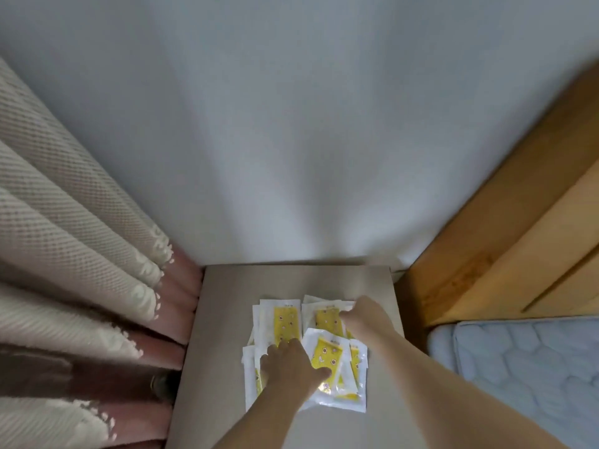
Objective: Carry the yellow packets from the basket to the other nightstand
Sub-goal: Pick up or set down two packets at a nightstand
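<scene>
Dim, soft, blurred; warped edges

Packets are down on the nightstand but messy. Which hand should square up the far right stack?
Right. The right hand already rests on the far right packets, beside the bed side. The left hand lies flat on the near pile, so it would probably have to cross over.

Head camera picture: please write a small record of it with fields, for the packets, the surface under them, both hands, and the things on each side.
surface: grey-beige flat nightstand top, set against a pale wall
packets: yellow packets in clear-white plastic wrappers, several, overlapping in a loose pile on the nightstand
left hand: palm down on the near left part of the pile
right hand: on the far right packets; grasp unclear
left side: beige textured curtain
right side: wooden bed frame, light blue quilted mattress
basket: not in view
</scene>
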`<control>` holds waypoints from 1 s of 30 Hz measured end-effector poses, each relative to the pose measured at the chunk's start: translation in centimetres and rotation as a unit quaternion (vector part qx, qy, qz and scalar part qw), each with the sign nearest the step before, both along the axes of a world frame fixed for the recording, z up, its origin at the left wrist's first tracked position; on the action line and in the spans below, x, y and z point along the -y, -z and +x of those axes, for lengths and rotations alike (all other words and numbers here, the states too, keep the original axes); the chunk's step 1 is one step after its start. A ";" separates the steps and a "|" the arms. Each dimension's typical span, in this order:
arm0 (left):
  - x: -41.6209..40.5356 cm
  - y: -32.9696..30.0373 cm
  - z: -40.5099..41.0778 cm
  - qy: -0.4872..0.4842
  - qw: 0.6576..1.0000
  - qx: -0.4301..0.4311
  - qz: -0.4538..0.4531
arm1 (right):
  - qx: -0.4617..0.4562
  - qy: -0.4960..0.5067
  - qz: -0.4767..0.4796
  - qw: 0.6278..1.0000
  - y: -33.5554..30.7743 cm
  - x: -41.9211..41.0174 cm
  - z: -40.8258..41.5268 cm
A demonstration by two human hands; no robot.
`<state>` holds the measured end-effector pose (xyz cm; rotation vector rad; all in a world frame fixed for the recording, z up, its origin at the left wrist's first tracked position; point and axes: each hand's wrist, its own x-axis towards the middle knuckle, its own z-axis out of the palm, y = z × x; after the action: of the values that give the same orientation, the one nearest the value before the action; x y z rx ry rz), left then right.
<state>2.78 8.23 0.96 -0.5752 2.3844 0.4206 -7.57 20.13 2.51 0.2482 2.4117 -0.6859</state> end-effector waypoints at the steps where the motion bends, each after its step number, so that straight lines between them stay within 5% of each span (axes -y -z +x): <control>1: -0.2 1.2 0.0 -0.002 1.000 -0.001 -0.008 | 0.008 0.008 0.008 1.000 1.4 0.1 -0.2; 10: -1.0 5.3 -0.3 -0.023 0.997 -0.064 -0.022 | -0.001 -0.005 0.087 0.996 7.1 1.7 -0.3; 22: 1.0 5.1 -0.5 -0.116 0.987 -0.046 0.099 | 0.028 0.048 0.022 0.998 6.4 1.9 -0.6; 30: 2.3 2.8 0.0 -0.208 0.951 -0.068 0.221 | 0.010 0.062 0.026 0.998 4.4 1.8 0.1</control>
<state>2.79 5.94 -1.82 -0.8535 2.1786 1.1761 -7.43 18.29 -1.87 0.4267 2.4134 -0.6721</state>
